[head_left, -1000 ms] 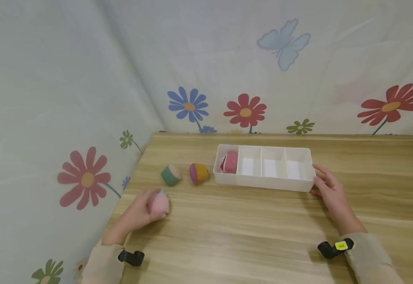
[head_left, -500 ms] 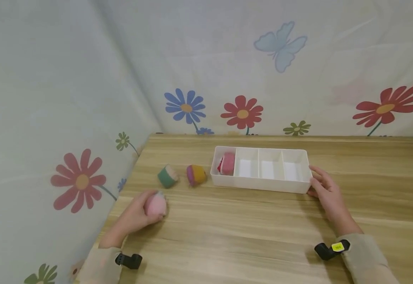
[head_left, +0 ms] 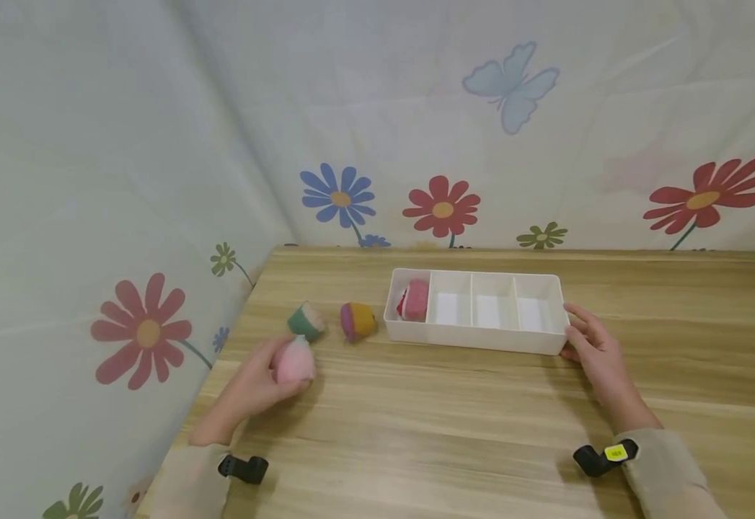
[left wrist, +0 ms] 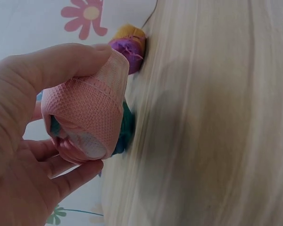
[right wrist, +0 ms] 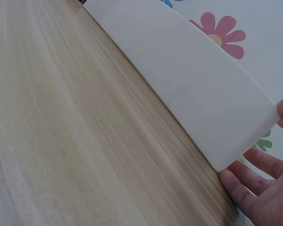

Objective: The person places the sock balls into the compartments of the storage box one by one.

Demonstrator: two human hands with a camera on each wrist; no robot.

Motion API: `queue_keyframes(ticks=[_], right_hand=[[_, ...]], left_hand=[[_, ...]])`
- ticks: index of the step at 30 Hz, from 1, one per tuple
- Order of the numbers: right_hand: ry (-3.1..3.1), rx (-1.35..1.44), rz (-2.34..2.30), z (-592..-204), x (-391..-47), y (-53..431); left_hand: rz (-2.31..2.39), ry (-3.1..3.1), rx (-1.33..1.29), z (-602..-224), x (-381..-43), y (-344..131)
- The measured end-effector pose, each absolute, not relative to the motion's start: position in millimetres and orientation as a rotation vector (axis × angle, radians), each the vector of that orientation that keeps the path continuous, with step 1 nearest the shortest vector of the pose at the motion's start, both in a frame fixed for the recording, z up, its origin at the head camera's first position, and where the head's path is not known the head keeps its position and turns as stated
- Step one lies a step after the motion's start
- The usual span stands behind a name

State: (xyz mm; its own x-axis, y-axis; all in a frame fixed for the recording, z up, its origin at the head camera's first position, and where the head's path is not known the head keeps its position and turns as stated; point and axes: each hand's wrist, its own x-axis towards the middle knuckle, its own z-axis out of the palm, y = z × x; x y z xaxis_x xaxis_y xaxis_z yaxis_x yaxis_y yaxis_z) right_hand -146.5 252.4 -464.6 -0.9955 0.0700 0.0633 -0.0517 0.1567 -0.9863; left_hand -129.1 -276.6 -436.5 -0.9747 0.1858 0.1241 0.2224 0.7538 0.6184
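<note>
My left hand (head_left: 255,383) holds a pink rolled-up sock (head_left: 296,362) above the left part of the table. In the left wrist view, the thumb lies over its knit top and the fingers support it from below. Beyond it on the table lie a green rolled sock (head_left: 306,321) and a yellow-and-purple one (head_left: 357,321). My right hand (head_left: 601,358) grips the right end of a white divided box (head_left: 474,338), thumb and fingertips at its rim and lower corner in the right wrist view. Its leftmost compartment contains a dark pink rolled sock (head_left: 414,300).
The wood-grain table (head_left: 416,432) backs onto a pale curtain (head_left: 377,94) printed with flowers and a butterfly, and another stretch of curtain borders its left side. Black wrist cameras sit at both sleeve cuffs.
My left hand has shifted slightly up and right, tilting the pink sock so its tip points upward. The right hand stays at the box, and the other socks lie as before.
</note>
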Motion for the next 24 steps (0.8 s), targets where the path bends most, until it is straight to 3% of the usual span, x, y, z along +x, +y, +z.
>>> queue_keyframes(ticks=[24], right_hand=[[-2.350, -0.029, 1.949, -465.3, -146.7, 251.8]], left_hand=[[-0.983, -2.800, -0.527, -421.0, -147.7, -244.2]])
